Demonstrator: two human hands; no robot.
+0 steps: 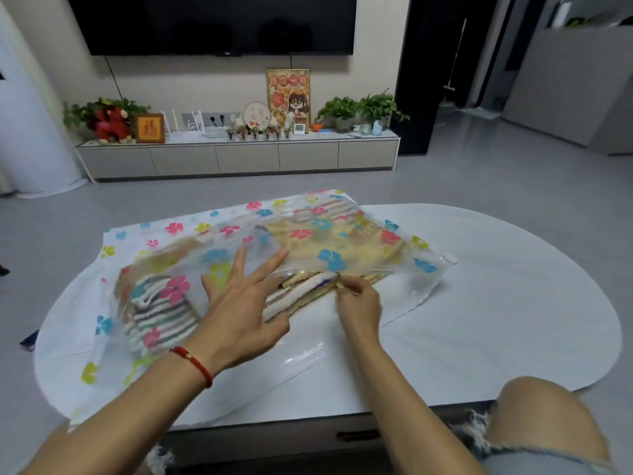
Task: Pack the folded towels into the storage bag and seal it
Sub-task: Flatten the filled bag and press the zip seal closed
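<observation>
The storage bag [260, 241] lies on the table [496, 303] with the folded towels [301, 296] at its near open edge. The left hand [239, 303], fingers spread, holds nothing and presses the film flat; the right hand [358, 303] pinches the bag's edge just right of the towels (probably to align the seal).

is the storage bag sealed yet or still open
Still open. The storage bag's near edge is lifted, towel ends show at the mouth, and the right hand pinches there while the left hand lies spread on top.
</observation>
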